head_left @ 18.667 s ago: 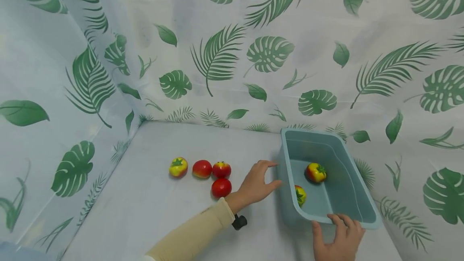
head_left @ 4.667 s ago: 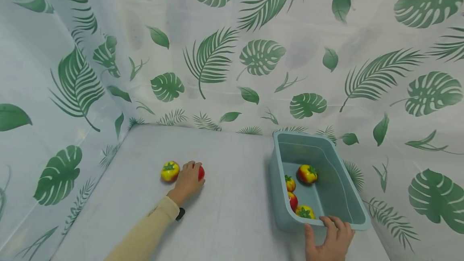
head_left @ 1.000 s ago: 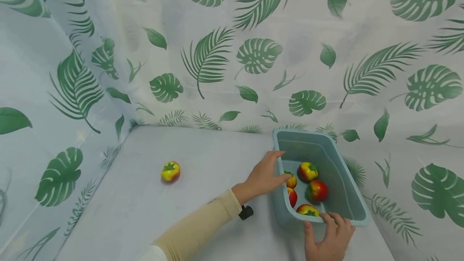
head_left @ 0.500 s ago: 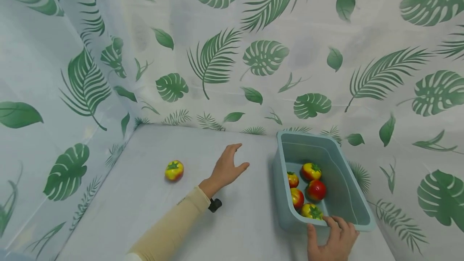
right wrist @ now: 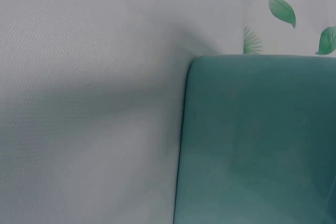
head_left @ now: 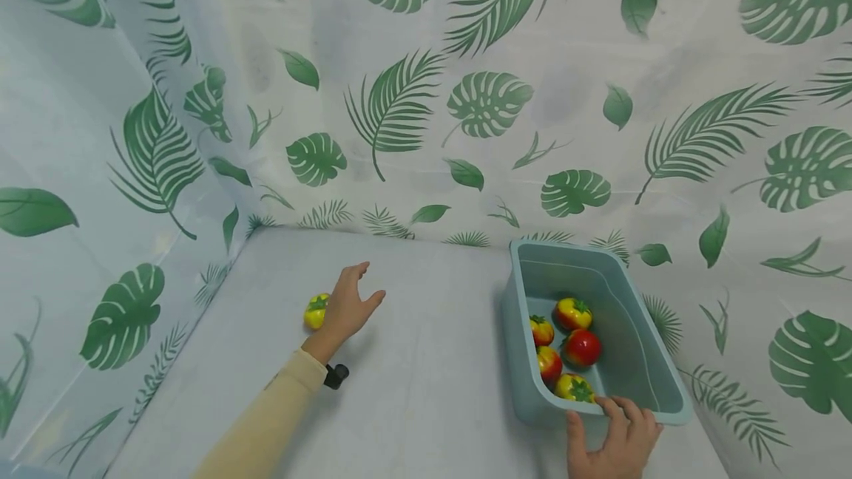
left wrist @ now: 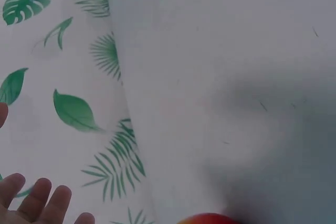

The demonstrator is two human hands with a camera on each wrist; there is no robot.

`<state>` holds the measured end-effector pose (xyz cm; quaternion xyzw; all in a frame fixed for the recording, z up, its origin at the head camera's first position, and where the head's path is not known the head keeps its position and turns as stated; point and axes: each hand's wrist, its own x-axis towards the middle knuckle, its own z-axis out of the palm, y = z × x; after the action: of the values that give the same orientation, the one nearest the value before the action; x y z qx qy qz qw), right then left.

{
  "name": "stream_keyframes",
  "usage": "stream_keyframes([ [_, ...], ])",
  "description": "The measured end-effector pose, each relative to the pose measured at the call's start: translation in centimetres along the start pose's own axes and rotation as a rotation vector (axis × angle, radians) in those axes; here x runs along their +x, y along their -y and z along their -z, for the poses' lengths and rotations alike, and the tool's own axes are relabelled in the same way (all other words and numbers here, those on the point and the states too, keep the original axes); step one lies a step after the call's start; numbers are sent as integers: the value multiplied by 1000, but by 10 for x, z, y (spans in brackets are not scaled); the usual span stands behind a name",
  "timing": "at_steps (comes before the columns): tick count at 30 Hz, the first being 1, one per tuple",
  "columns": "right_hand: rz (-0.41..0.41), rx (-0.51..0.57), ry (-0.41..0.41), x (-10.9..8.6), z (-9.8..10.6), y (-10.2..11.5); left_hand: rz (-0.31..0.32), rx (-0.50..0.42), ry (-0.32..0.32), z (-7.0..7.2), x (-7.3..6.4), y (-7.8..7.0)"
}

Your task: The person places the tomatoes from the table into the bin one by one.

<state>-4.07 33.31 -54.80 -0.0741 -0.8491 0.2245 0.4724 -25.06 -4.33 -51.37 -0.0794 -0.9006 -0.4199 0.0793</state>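
My left hand (head_left: 344, 311) hovers over the table with thumb and fingers spread apart, holding nothing. Partly behind it lies a yellow-red persimmon-like fruit (head_left: 315, 314) with a green leafy top; a red-orange sliver of fruit (left wrist: 210, 219) shows at the bottom of the left wrist view. Low at that view's left corner are my left fingertips (left wrist: 37, 199). My right hand (head_left: 615, 443) grips the near rim of a blue-green plastic bin (head_left: 655, 342), fingers over the edge and thumb outside. Several similar fruits, such as a red one (head_left: 582, 347), sit inside the bin.
A white table surface (head_left: 426, 361) stretches between the lone fruit and the bin. Leaf-printed sheeting (head_left: 413, 94) walls the back and left side. In the right wrist view the bin's outer wall (right wrist: 257, 140) fills the lower right.
Over the last second my left hand has moved left from the bin's rim to the lone fruit. Since the earliest frame, the other fruits have gone from table to bin. The right hand stays at the rim.
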Motion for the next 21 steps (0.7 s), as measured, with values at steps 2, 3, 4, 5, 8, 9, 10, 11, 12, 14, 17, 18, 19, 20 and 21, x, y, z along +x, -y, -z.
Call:
stream_keyframes([
  [2,-14,-11,17,0,1,2,23,-5,-10,3,-3,7],
  [3,-21,-20,29,0,2,3,35,-6,-15,4,-4,10],
  [4,-29,-29,42,0,3,4,48,-7,-21,5,-5,13],
  [5,-35,-31,50,0,3,5,59,-8,-30,7,-7,15],
  [8,-49,-52,77,1,5,7,81,9,-62,9,-10,23],
  [9,-50,-54,78,1,4,7,83,14,-77,9,-10,25],
  [10,-52,-57,82,1,5,7,84,18,-91,10,-11,28],
  [11,-54,-63,88,1,5,7,84,24,-102,11,-12,30],
  [12,-54,-65,89,1,5,7,84,27,-110,11,-12,32],
  [14,-54,-70,91,2,5,6,90,29,-123,12,-13,36],
  [17,-54,-76,92,2,5,6,108,48,-125,14,-13,42],
  [18,-52,-74,89,1,5,6,111,58,-127,15,-14,44],
  [19,-51,-74,87,1,5,6,118,80,-130,15,-15,46],
  [20,-51,-74,84,0,5,6,126,102,-134,15,-16,49],
  [21,-50,-73,82,0,5,6,137,123,-132,15,-17,52],
])
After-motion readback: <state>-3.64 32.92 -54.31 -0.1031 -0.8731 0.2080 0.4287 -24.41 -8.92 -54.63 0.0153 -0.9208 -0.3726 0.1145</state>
